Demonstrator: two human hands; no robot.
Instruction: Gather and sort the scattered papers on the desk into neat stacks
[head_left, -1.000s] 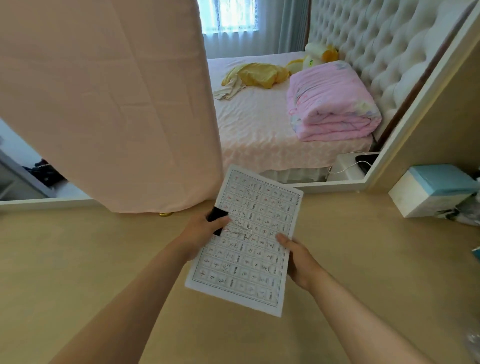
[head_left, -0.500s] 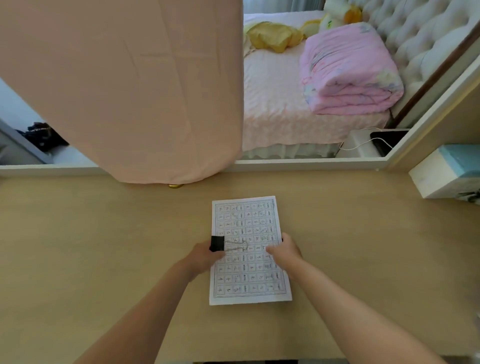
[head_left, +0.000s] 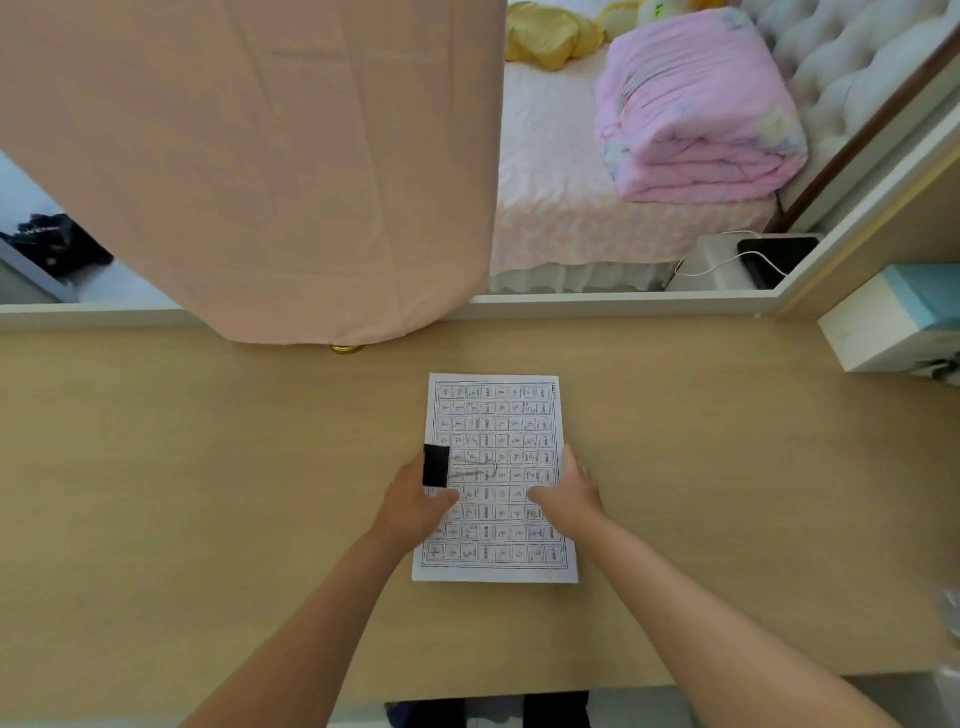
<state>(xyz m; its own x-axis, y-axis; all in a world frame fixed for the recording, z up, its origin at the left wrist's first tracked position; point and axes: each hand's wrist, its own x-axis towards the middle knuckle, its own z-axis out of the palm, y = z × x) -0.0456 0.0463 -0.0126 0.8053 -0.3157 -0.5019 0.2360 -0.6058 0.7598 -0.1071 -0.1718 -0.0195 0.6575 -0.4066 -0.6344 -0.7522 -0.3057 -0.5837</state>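
A clipped stack of printed grid sheets (head_left: 498, 415) lies flat and square on the beige desk (head_left: 208, 493), at its middle. A black binder clip (head_left: 436, 466) bites the stack's left edge, its wire handles folded onto the page. My left hand (head_left: 413, 512) holds that left edge just below the clip, with the thumb on top of the page. My right hand (head_left: 571, 499) rests at the right edge, thumb on the paper and fingers lying straight alongside it.
A pink cloth (head_left: 260, 156) hangs down to the desk's back edge, with a small gold object (head_left: 347, 349) under its hem. A white and blue box (head_left: 893, 322) stands at the back right. A clear plastic thing (head_left: 948, 613) shows at the right border.
The stack was held tilted in the air by both hands. It has come down, turned straight, and now lies flat on the desk with my hands still at its edges.
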